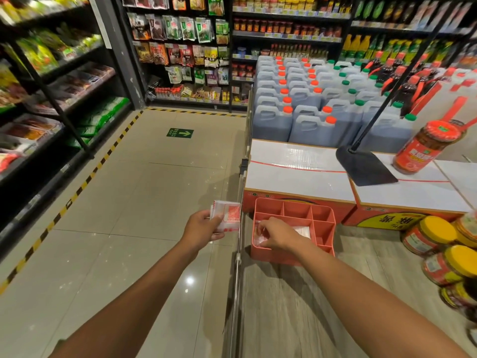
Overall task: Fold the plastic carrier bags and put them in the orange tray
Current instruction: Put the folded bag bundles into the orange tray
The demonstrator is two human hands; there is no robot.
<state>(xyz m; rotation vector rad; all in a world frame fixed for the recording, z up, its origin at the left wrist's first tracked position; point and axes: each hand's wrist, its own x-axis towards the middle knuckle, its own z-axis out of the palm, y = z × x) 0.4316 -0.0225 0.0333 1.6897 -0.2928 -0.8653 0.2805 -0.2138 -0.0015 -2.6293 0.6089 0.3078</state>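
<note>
The folded carrier bags (227, 218) are thin film: light, limp and slippery, and likely to spring open unless clamped across the fold. The left hand (204, 226) holds this stack over the floor (129, 202), with fingers and thumb pinching its near edge. The right hand (276, 235) is inside the large near compartment of the orange tray (322, 213). Its fingers (262, 227) are curled down and appear to pinch a white bag (302, 231) lying there. The tray stands on a wood-grain tabletop (296, 306), just in front of cartons (299, 177), with jars (438, 244) to the right. A metal rail (236, 280) edges the tabletop, and stocked shelves (64, 86) line the aisle on the left.
</note>
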